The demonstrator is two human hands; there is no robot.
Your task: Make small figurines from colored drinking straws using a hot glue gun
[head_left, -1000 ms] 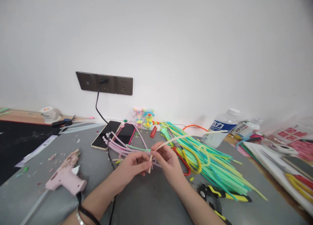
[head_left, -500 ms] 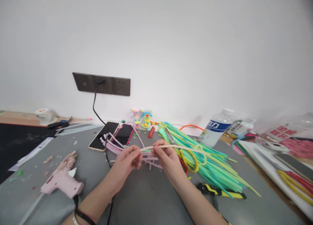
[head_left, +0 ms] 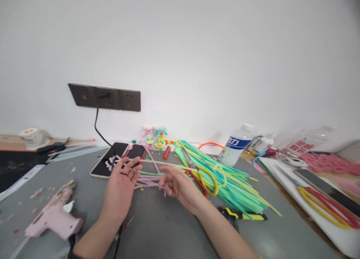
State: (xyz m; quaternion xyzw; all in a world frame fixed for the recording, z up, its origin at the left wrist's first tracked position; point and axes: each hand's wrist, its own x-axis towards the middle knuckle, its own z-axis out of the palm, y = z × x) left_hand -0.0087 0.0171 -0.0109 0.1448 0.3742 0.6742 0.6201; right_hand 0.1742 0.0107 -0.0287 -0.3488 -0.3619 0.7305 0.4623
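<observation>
My left hand [head_left: 121, 186] is raised with the palm turned up and its fingers loosely apart, nothing gripped in them. My right hand [head_left: 180, 186] has the index finger stretched out and the other fingers loosely bent; I see nothing held in it. A cream pipe cleaner [head_left: 168, 163] runs crosswise just beyond both hands, and whether it touches the left fingertips I cannot tell. Lilac pipe cleaners [head_left: 149, 181] lie on the grey tabletop between and behind the hands. To the right spreads a bundle of green and yellow pipe cleaners [head_left: 227, 187], with scissors [head_left: 208, 180] on top.
A pink glue gun [head_left: 54, 221] lies at left. Two phones [head_left: 105, 163] sit behind my left hand, a black cord [head_left: 97, 128] crossing one. Two small figures [head_left: 160, 138] stand by the wall. A bottle [head_left: 235, 144] and yellow-black pliers [head_left: 247, 216] are at right.
Both hands have let go of the cream pipe cleaner and moved apart; it now lies beyond them. My left hand has turned palm up. The view has swung slightly right.
</observation>
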